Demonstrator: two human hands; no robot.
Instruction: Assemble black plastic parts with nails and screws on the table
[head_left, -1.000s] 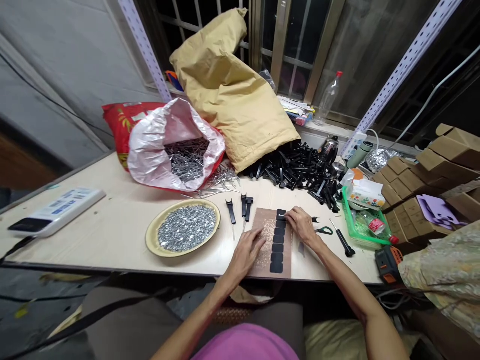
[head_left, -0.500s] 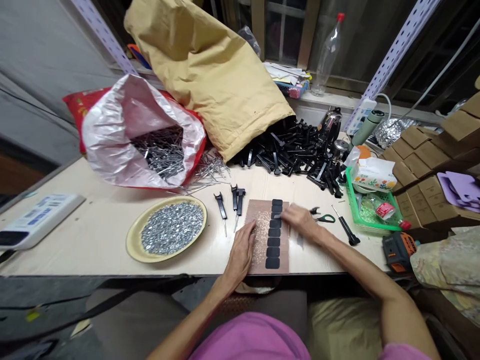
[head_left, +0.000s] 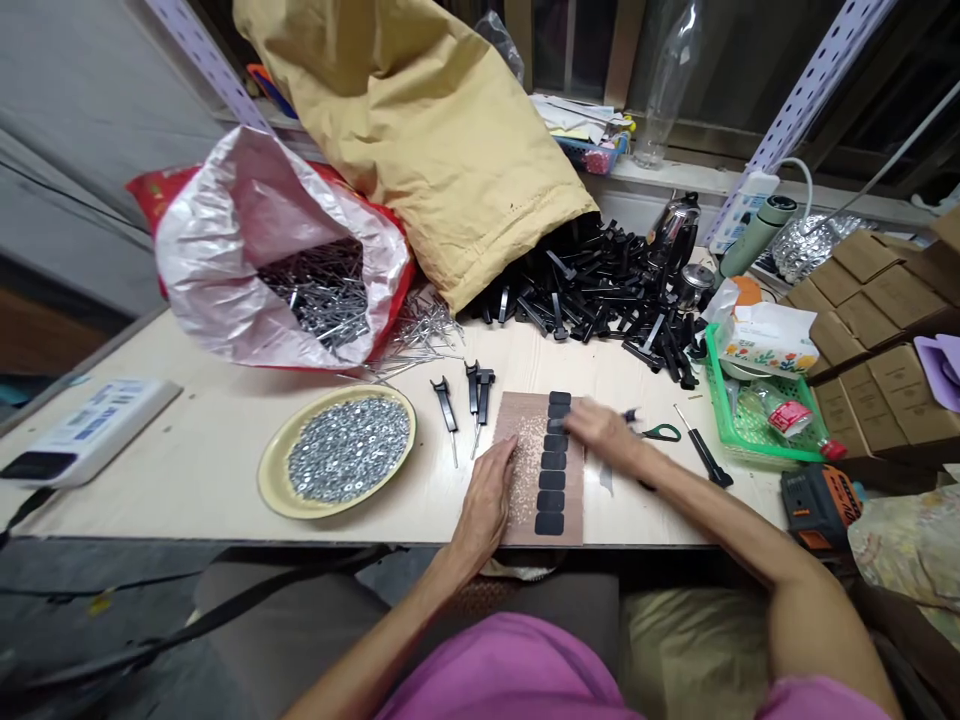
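Note:
A brown board (head_left: 525,408) with a worn, speckled middle lies at the table's front edge. Down its right side runs a column of black rounded pads (head_left: 551,479). My left hand (head_left: 486,497) rests along the board's left edge, fingers stretched out and holding nothing. Over the upper pads, at the right edge, is my right hand (head_left: 604,432), its fingers drawn together and blurred. What they pinch, if anything, cannot be made out. Black-handled metal pieces (head_left: 445,408) lie left of the board. Scissors with a green handle (head_left: 663,432) lie just beyond my right hand.
A yellow dish (head_left: 271,490) of small metal washers stands left. Behind it, a red-and-white sack (head_left: 202,290) holds metal rods. A brown paper sack (head_left: 450,150) spills black handles (head_left: 592,290). At right are a green basket (head_left: 724,420), cartons (head_left: 862,380) and a power-tool battery (head_left: 817,503).
The view has shifted slightly. My right hand has moved a little up along the column of pads and is more blurred. My left hand stays on the board's left edge.

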